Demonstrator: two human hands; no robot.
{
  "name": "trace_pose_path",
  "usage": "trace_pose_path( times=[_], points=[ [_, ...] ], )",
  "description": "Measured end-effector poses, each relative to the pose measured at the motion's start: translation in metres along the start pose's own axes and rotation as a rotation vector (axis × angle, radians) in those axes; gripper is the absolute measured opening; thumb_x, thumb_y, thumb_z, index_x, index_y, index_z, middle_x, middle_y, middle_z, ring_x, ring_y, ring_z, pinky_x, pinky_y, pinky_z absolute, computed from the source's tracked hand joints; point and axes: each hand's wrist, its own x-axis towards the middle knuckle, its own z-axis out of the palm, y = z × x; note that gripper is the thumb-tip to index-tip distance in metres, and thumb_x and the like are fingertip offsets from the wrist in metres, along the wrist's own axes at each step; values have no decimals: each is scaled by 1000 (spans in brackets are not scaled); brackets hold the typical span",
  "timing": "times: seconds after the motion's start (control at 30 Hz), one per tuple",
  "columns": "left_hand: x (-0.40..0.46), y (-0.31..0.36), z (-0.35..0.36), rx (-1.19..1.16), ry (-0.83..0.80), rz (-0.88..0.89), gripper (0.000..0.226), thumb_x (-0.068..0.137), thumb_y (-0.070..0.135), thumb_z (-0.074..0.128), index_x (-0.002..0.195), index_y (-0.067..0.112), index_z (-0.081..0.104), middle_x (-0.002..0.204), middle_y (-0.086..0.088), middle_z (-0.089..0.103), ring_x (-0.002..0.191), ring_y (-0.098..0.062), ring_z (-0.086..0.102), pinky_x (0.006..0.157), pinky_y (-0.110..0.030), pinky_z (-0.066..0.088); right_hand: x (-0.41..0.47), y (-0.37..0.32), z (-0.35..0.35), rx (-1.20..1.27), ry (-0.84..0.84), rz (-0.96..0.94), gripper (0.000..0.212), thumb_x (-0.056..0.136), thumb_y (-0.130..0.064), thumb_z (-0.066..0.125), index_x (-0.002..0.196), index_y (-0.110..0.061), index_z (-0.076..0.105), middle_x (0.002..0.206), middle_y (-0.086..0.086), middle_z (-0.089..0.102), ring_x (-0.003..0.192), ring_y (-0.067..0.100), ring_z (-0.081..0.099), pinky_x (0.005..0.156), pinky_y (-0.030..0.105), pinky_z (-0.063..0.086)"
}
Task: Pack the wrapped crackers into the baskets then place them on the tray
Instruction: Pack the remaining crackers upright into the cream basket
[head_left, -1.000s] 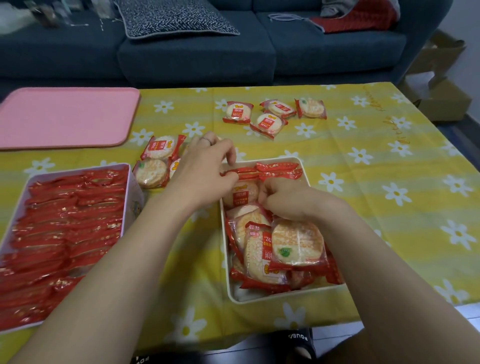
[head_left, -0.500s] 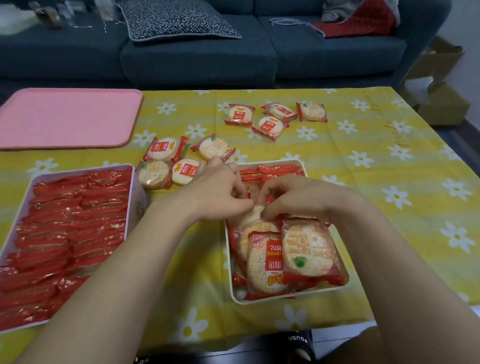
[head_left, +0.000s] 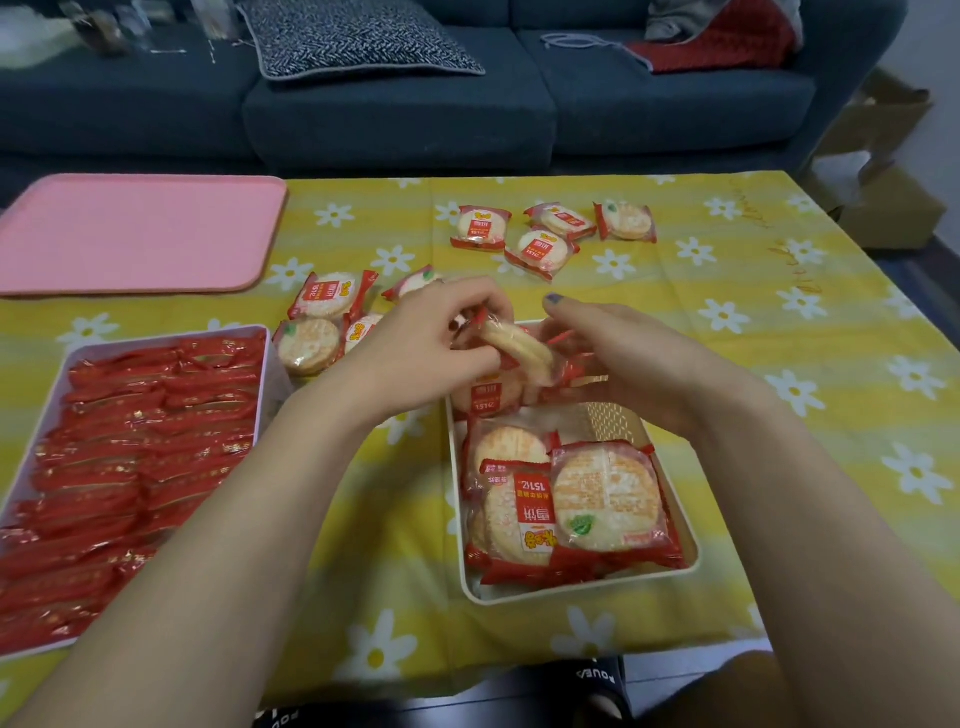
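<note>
Both hands are up over the far end of the white basket (head_left: 675, 525), and between them is one wrapped cracker (head_left: 519, 351), tilted on edge. The left hand (head_left: 431, 343) has fingers curled round its left side, pinching the wrapper; the right hand (head_left: 623, 358) curls in from the other side, gripping the red wrapper end, thumb stretched out toward the left. Below them the white basket sits on the yellow flowered cloth of the desk (head_left: 779, 415), partly filled: packets lie flat and overlapping at the near end, with one more under the hands. Off to the left, the pink basket (head_left: 262, 364) is packed tight with rows of red wrappers standing on edge. Loose crackers (head_left: 317, 322) lie just beside its far right corner, and a second group of four crackers (head_left: 550, 228) lies farther back on the cloth. The pink tray (head_left: 135, 234) lies flat at the far left of the desk, well apart from both baskets.
</note>
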Motion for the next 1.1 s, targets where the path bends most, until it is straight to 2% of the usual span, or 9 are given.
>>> trace_pose_path(
  times=[0.1, 0.2, 0.3, 0.47, 0.57, 0.7, 0.8, 0.93, 1.1],
  points=[
    [1, -3, 0, 8, 24, 12, 27, 80, 19, 71, 96, 40, 68, 113, 9, 52, 115, -17, 50, 99, -33, 43, 1, -1, 2, 54, -28, 18, 34, 98, -31, 59, 119, -4, 64, 103, 19, 72, 83, 23, 67, 74, 33, 55],
    [1, -4, -2, -81, 25, -5, 28, 85, 9, 73, 97, 34, 71, 116, 0, 49, 98, -3, 53, 83, -12, 44, -1, -2, 0, 88, -73, -7, 25, 94, -10, 62, 118, -3, 63, 92, 8, 76, 76, 13, 70, 77, 29, 54],
    [2, -4, -5, -103, 47, -11, 30, 84, 7, 73, 99, 32, 70, 108, -1, 54, 80, -1, 54, 72, -14, 45, -4, -2, -2, 88, -120, -12, 29, 95, -9, 62, 122, 2, 60, 75, -5, 73, 68, 10, 69, 92, 41, 56],
    [1, -11, -8, -135, 67, -113, 18, 87, 25, 74, 100, 30, 62, 95, 7, 61, 80, -19, 63, 68, -32, 55, -1, -2, -9, 51, -123, -61, 27, 94, -36, 65, 112, -17, 69, 101, 11, 73, 95, 24, 69, 101, 48, 50],
    [2, -12, -9, -153, 85, -157, 12, 93, 30, 70, 97, 25, 60, 88, 9, 58, 76, -13, 63, 54, -15, 43, -1, 0, -11, 83, -76, -134, 29, 87, -22, 74, 114, -15, 66, 107, 8, 71, 100, 25, 71, 89, 39, 56],
    [2, -13, -8, -100, 51, -142, 21, 89, 35, 74, 81, 22, 59, 81, 2, 60, 70, -13, 58, 59, -23, 42, 0, 0, -9, 85, 68, -236, 30, 80, 2, 76, 107, -5, 67, 103, 17, 66, 97, 32, 71, 83, 42, 61],
    [1, -13, -7, 56, 16, -139, 22, 80, 40, 79, 90, 27, 65, 87, 12, 63, 77, -7, 57, 68, -28, 45, 0, 0, -8, -120, 174, -331, 23, 80, 0, 76, 100, -10, 70, 97, 8, 67, 80, 18, 66, 68, 29, 57],
    [1, -14, -2, 101, -11, -101, 33, 76, 32, 82, 103, 34, 64, 101, 17, 63, 85, 7, 54, 69, -18, 42, 4, 5, 4, -550, 226, -402, 25, 74, -2, 74, 90, -22, 72, 86, -2, 71, 82, 17, 66, 74, 38, 56],
    [1, -24, 7, 315, -92, -87, 23, 71, 27, 76, 82, 28, 55, 81, 10, 58, 78, -14, 56, 69, -38, 48, 14, 18, 27, -755, 206, -451, 25, 74, -3, 69, 94, -17, 70, 84, -5, 66, 82, 15, 61, 69, 23, 46]
  ],
)
